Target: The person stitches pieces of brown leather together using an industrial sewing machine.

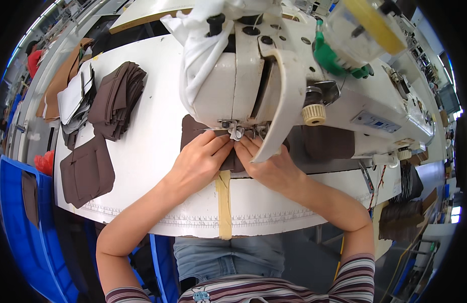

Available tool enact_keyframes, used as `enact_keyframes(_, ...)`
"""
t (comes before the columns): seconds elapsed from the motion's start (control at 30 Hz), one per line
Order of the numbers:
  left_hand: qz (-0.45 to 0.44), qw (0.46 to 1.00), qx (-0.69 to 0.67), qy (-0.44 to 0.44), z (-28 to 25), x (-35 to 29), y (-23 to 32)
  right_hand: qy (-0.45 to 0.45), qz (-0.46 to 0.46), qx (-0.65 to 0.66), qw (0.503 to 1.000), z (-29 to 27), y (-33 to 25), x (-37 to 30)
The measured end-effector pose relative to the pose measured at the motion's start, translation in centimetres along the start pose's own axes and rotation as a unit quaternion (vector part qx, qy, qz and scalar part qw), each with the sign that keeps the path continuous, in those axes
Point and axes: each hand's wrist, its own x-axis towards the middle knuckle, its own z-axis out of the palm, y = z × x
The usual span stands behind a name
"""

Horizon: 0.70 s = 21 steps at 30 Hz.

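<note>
Brown panel (pixel 190 133) under fingertips of my left hand (pixel 200 157) and right hand (pixel 268 164), below sewing machine (pixel 247 81). Fingers bent, tips nearly meeting; can't tell whether I pinch or only press. Curved white guard (pixel 288 101) cuts across right hand. Left of grip: brown stack (pixel 116 101), matte, flat layers; blue plastic bin (pixel 50 257) farther out. Yellow tape strip (pixel 224 207) between grip and me. Panel's middle hidden by hands; needle hard to make out.

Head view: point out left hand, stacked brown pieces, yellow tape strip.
Left hand (pixel 200 155): head view, back of the hand.
Stacked brown pieces (pixel 116 100): head view, middle of the pile.
Yellow tape strip (pixel 224 204): head view, about mid-length.
</note>
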Motion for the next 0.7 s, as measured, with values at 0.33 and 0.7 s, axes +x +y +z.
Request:
enact_keyframes(0.33,-0.133,0.972,-0.191,-0.034,-1.5,-0.9,-0.5,-0.031,0.036,0.071,0.996,-1.5,-1.2,-1.4)
enact_keyframes(0.7,0.062,0.989,-0.127,0.043,-0.8,-1.6,-0.1,0.008,0.018,0.118,0.993,-1.6,-1.4,-2.1)
